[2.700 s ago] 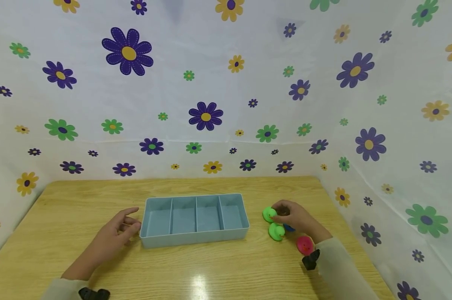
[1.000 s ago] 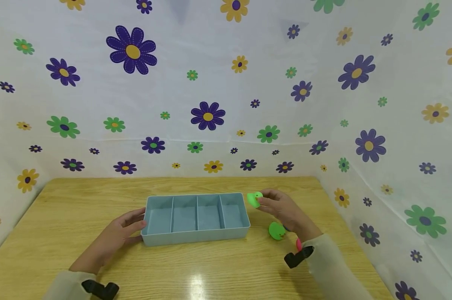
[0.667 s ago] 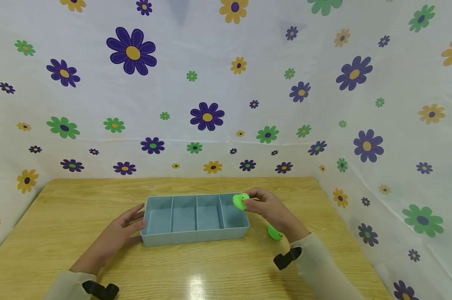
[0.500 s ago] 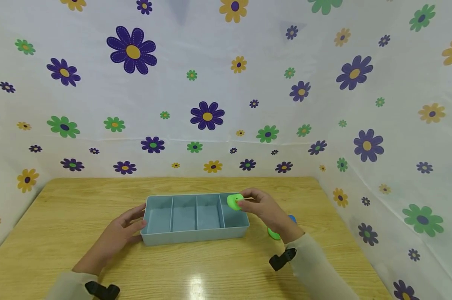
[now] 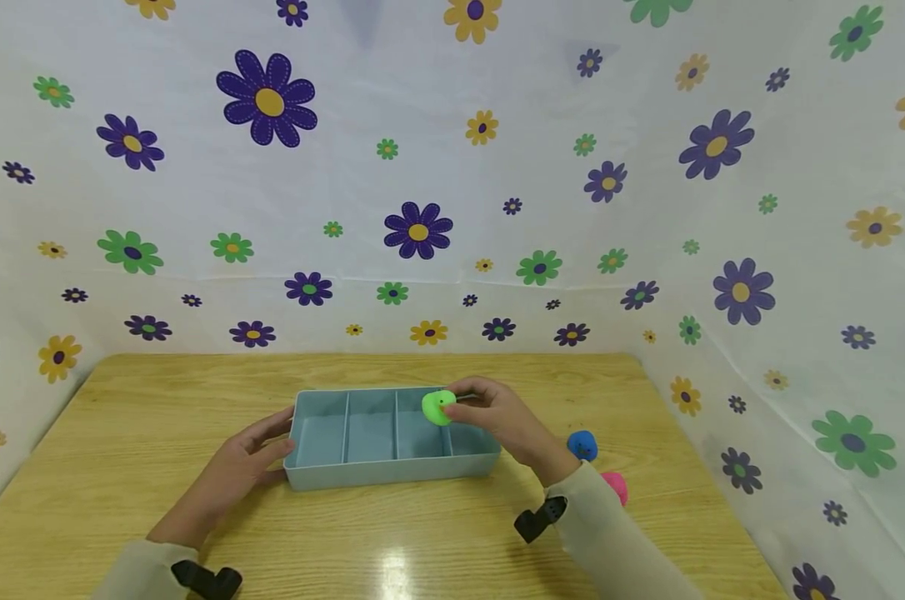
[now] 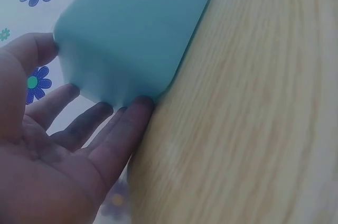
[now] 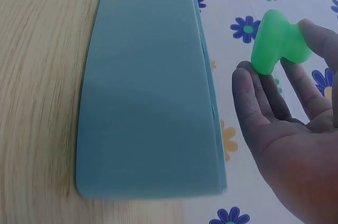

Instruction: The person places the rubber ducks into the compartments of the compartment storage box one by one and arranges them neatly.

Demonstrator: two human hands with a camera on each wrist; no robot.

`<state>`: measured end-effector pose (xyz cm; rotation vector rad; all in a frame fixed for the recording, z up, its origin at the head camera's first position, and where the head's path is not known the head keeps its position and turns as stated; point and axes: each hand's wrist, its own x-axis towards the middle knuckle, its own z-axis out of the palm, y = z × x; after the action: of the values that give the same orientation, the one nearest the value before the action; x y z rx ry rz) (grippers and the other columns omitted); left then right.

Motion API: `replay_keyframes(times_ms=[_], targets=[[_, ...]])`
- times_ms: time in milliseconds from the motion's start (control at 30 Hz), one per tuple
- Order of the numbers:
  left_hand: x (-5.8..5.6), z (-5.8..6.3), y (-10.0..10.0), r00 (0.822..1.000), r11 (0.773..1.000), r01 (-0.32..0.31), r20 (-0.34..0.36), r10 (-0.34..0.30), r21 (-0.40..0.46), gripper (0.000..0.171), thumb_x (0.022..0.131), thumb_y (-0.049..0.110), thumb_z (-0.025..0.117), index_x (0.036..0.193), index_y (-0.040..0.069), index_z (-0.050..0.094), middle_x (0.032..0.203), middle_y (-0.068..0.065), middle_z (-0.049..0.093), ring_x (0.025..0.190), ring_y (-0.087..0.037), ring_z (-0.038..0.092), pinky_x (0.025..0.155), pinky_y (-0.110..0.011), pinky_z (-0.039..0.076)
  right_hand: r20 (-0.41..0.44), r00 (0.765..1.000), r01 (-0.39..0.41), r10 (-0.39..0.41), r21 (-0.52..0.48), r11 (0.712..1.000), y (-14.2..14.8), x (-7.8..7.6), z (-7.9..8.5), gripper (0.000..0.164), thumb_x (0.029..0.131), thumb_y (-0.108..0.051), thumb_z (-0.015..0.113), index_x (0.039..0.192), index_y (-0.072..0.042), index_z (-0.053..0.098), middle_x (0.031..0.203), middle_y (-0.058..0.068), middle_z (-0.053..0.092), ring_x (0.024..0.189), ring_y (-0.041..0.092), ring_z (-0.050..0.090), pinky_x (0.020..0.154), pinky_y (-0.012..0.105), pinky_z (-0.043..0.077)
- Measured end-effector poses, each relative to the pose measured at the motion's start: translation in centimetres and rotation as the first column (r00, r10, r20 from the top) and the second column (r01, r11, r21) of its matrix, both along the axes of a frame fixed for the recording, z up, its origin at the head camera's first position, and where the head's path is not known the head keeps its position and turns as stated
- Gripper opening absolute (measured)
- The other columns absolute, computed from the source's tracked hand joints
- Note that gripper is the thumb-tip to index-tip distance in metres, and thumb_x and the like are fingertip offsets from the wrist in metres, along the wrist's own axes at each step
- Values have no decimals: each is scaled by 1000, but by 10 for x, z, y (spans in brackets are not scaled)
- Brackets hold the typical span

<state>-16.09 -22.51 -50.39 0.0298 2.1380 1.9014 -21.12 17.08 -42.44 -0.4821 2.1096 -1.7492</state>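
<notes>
My left hand (image 5: 235, 467) rests its fingertips and thumb against the left end of a blue-grey divided tray (image 5: 377, 475); in the left wrist view its fairly straight fingers (image 6: 121, 134) touch the end wall. Above the tray, over its right-hand compartments, my right hand (image 5: 497, 417) pinches a bright green rubber duck (image 5: 437, 408) between thumb and fingers. Seen in the right wrist view, the green duck (image 7: 274, 42) is clear of the tray (image 7: 148, 97). No objects show in the visible parts of the compartments.
A blue duck (image 5: 582, 446) and a pink duck (image 5: 616, 486) stand on the wooden table (image 5: 392, 533), right of the tray and beside my right forearm. A flowered cloth (image 5: 332, 167) hangs behind the table and along its sides.
My right hand picked up the green duck from the group at right and carried it left over the tray. My left hand came to touch the tray. The second green duck is now hidden.
</notes>
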Motion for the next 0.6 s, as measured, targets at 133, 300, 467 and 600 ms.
replay_keyframes(times_ms=[133,300,467,600], targets=[[-1,-2,-1,1000,1000,-2,-3,2,10,70,106,32,60,165,13,27,165,-22,29,149,-49,31,102,-50,56,-9,1000,-22,22,-5,1000,-12,-2,1,35,98,-18,74,128,-1,67,122,9,68,106,17,68,107,54,51],[-1,-3,0,1000,1000,-6,8,6,8,71,106,34,61,165,14,27,165,-22,29,149,-48,31,101,-50,56,-5,999,-37,37,6,999,-32,-3,4,32,97,-16,74,125,-3,69,120,11,70,103,17,68,103,46,55],[-2,-1,0,1000,1000,2,16,-2,19,71,106,34,60,165,15,25,167,-21,26,150,-48,28,103,-50,55,-9,998,-65,65,4,998,-57,-6,9,30,97,-18,75,123,-6,69,121,14,70,102,17,68,102,45,55],[-2,2,1,1000,1000,-4,28,4,1,70,106,35,60,165,17,26,167,-21,26,150,-48,29,104,-51,54,-24,996,-89,89,-7,996,-79,-10,11,28,97,-19,74,123,-7,71,119,9,71,102,17,69,105,54,53]])
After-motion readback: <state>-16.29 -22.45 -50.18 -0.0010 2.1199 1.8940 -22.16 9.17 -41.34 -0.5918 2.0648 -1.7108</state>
